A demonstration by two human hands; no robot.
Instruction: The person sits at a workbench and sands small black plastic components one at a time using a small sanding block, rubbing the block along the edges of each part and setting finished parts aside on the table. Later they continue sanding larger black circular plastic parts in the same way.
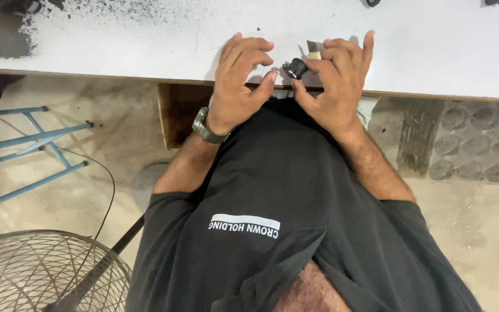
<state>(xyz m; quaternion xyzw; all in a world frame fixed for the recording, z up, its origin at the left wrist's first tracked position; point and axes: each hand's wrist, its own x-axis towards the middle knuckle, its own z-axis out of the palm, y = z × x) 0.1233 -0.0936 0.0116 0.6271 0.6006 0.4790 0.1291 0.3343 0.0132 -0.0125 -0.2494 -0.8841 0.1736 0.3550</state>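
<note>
My right hand [336, 81] pinches a small black part [295, 68] between thumb and fingers at the near edge of the white table [434, 46]. A small pale piece with a dark tip [313, 51] sticks up from behind the same fingers. My left hand [239, 78], with a green watch [204, 127] on the wrist, is curled just left of the part, its thumb tip close to it. I cannot tell whether the left hand touches the part. My black shirt [284, 190] fills the lower middle.
The table's far left surface is speckled with dark dust [59, 14]. A blue metal frame [36, 144] stands at the left on the concrete floor. A wire fan guard [36, 271] lies at the lower left, with a thin cable [108, 190] running beside it.
</note>
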